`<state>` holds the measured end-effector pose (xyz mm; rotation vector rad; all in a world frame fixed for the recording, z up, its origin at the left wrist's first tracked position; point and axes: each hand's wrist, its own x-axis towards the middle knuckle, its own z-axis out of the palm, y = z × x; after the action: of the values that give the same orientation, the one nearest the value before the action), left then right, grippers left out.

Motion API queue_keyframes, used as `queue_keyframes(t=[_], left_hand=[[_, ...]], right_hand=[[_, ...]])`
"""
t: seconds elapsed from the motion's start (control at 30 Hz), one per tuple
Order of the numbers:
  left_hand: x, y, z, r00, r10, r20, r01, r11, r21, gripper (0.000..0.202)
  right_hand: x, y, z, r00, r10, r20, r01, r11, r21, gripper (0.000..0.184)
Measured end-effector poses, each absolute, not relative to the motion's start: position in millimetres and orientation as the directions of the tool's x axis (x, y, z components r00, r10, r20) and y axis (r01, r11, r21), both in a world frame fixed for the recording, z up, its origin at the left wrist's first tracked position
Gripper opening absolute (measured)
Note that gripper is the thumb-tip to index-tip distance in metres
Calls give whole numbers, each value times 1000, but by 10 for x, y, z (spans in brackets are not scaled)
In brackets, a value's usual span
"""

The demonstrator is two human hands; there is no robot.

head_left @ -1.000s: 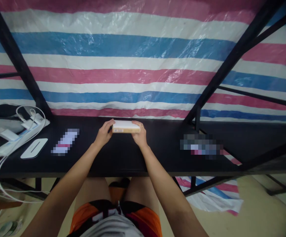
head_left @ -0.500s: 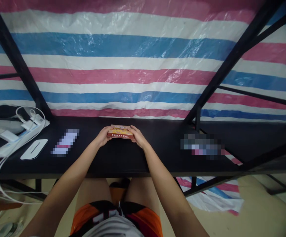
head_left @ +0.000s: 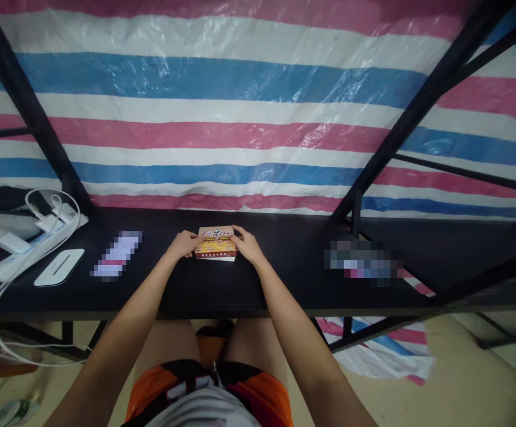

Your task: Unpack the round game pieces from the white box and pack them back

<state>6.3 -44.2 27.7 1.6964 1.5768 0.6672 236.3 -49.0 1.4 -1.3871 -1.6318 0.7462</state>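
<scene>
A small printed cardboard box (head_left: 216,243), yellow and tan on top with a dark red front side and printed characters, is on the black desk in front of me. My left hand (head_left: 183,244) grips its left side, with the thumb towards the upper face. On the right side my right hand (head_left: 247,244) holds it, thumb on top and fingers by the far corner. Beneath the red front edge a pale strip shows; whether it belongs to an inner tray or the box's underside, I cannot tell.
Left on the black desk (head_left: 293,290) lie a blurred-out phone-like object (head_left: 118,255), a white flat pad (head_left: 59,267) and a white power strip (head_left: 35,246) with cables. A blurred item (head_left: 365,259) sits at right. Striped plastic sheeting (head_left: 222,136) hangs behind, between black frame posts.
The box has tilted so that more of its top face shows, and a pale strip has appeared under its front edge. Both hands have shifted slightly with it.
</scene>
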Motion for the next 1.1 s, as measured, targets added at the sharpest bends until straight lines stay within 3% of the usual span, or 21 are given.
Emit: queue_keyframes(t=[0.17, 0.33, 0.53, 0.63, 0.77, 0.87, 1.0, 1.1], left_hand=[[106, -495, 328, 104, 986, 133, 792, -163, 588, 41], [130, -512, 339, 164, 950, 266, 704, -302, 643, 49], [173, -511, 299, 90, 893, 442, 416, -436, 798, 60], [184, -500, 297, 50, 845, 533, 405, -504, 762, 54], [160, -425, 265, 16, 718, 696, 477, -617, 626, 39], [152, -366, 222, 38, 759, 649, 426, -600, 677, 40], [189, -314, 175, 73, 881, 467, 205, -472, 858, 52], [214, -264, 145, 98, 930, 354, 105, -364, 926, 60]], right_hand=[[2339, -521, 45, -20, 958, 284, 471, 260, -843, 47], [2345, -501, 54, 99, 911, 400, 358, 343, -869, 53], [2374, -487, 58, 183, 873, 451, 305, 386, -871, 51], [2381, -521, 89, 196, 813, 548, 391, 448, -804, 46], [2369, -544, 113, 206, 693, 691, 544, 507, -669, 41], [2334, -516, 81, 154, 718, 679, 560, 503, -658, 46], [2299, -454, 11, 124, 805, 580, 498, 455, -738, 58], [2320, -410, -30, 162, 833, 529, 485, 399, -778, 55]])
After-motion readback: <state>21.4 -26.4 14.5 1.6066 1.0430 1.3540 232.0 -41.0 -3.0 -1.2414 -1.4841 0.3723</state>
